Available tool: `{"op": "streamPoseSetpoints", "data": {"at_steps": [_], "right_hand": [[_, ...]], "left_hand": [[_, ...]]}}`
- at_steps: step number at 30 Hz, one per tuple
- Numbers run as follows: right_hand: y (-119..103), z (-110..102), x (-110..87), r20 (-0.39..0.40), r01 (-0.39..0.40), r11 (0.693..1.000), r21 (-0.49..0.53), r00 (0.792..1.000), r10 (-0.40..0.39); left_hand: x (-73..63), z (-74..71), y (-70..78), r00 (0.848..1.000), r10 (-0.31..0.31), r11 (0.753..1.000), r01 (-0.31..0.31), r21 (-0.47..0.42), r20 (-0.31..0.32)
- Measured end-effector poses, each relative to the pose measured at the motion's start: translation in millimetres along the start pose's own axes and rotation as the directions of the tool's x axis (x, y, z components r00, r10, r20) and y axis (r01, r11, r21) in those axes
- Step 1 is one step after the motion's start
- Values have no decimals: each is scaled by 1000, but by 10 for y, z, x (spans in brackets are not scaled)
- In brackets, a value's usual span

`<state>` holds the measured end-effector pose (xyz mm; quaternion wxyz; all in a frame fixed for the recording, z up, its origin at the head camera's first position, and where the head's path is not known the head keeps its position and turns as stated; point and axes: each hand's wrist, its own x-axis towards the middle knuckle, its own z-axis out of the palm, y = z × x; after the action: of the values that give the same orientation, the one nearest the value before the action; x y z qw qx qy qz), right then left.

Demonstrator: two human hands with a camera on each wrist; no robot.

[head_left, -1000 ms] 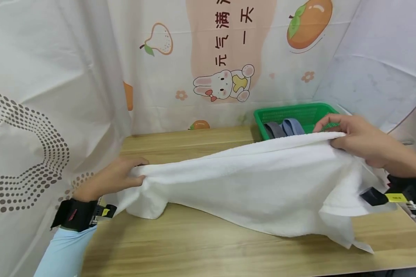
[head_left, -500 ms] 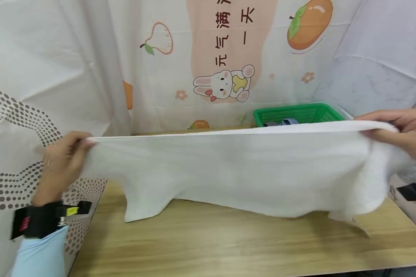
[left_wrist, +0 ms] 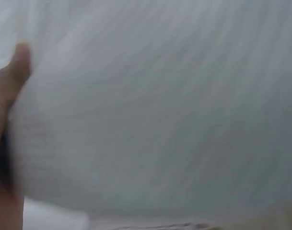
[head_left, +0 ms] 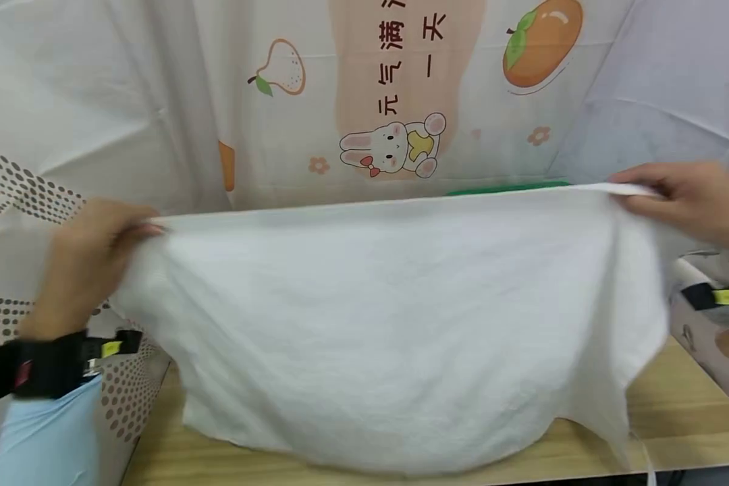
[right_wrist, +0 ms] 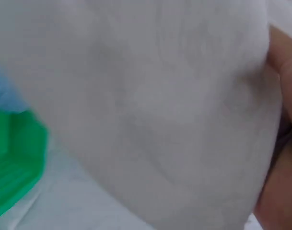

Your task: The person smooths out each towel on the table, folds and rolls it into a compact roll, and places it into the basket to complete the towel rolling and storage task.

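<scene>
A white towel (head_left: 389, 317) hangs stretched between both hands in the head view, its top edge nearly straight and its lower part billowing over the table. My left hand (head_left: 91, 263) pinches the upper left of the towel. At the upper right, my right hand (head_left: 686, 202) grips the same edge between thumb and fingers. In the left wrist view the blurred towel (left_wrist: 150, 120) fills most of the picture, with the left thumb at its side. The right wrist view shows the towel (right_wrist: 160, 110) draping down from the right hand (right_wrist: 285, 91).
Behind the towel stands a green basket (right_wrist: 21, 163) with a blue folded cloth (right_wrist: 6, 93) in it; only its rim shows in the head view. The wooden table (head_left: 686, 405) lies below. A printed curtain (head_left: 279, 148) closes off the back, and white sheeting the sides.
Both hands have risen and spread the towel wide from its slack, lower position. It now opens out downward and hides nearly all of the green basket.
</scene>
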<state>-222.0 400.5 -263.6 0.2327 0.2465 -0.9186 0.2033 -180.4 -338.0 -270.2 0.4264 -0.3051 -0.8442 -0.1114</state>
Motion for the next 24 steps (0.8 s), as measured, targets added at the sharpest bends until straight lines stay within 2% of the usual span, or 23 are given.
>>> {"op": "streamPoseSetpoints", "data": {"at_steps": [1, 2, 4, 5, 7, 9, 11, 13, 14, 16, 17, 19, 20, 22, 23, 24], "right_hand": [[49, 137, 24, 12, 57, 996, -75, 998, -56], [93, 263, 29, 28, 73, 988, -139, 997, -70], [181, 521, 24, 37, 118, 974, -194, 993, -113], [231, 636, 10, 41, 132, 969, -208, 991, -126], [300, 811, -55, 32, 149, 964, -220, 989, -145], [340, 939, -148, 22, 161, 962, -222, 987, -160], [354, 1027, -250, 34, 156, 968, -195, 988, -153], [346, 1081, -347, 74, 160, 975, -155, 986, -150], [339, 1095, -399, 100, 162, 977, -141, 984, -149], [327, 1111, -500, 157, 166, 979, -114, 977, -147], [318, 1110, -549, 178, 172, 979, -108, 972, -151], [312, 1096, -617, 167, 193, 976, -100, 970, -175], [311, 1075, -637, 139, 201, 974, -103, 973, -186], [311, 1021, -689, 49, 213, 969, -127, 977, -208], [316, 987, -696, -2, 211, 967, -143, 977, -214], [330, 950, -683, -55, 210, 965, -159, 974, -221]], "left_hand": [[-35, 175, -68, 997, 39, 998, -36, -52, 63], [-84, 336, -127, 991, 65, 994, -54, -95, 116], [-192, 638, -210, 978, 80, 989, -53, -141, 191], [-249, 775, -245, 977, 72, 987, -41, -154, 199], [-356, 962, -303, 980, 17, 989, 12, -145, 196], [-438, 1072, -352, 983, -50, 990, 73, -124, 178], [-504, 1123, -422, 980, -107, 987, 126, -104, 170], [-547, 1110, -483, 967, -152, 982, 171, -80, 207], [-564, 1090, -509, 955, -164, 980, 187, -74, 246], [-607, 1040, -551, 920, -162, 977, 201, -73, 356], [-635, 1008, -563, 890, -157, 974, 211, -80, 429], [-699, 959, -579, 814, -129, 961, 244, -132, 566], [-739, 947, -586, 776, -120, 951, 270, -153, 620], [-836, 896, -556, 710, -125, 930, 328, -168, 693], [-878, 876, -541, 686, -140, 917, 362, -169, 714], [-917, 862, -524, 674, -155, 905, 390, -170, 722]]}}
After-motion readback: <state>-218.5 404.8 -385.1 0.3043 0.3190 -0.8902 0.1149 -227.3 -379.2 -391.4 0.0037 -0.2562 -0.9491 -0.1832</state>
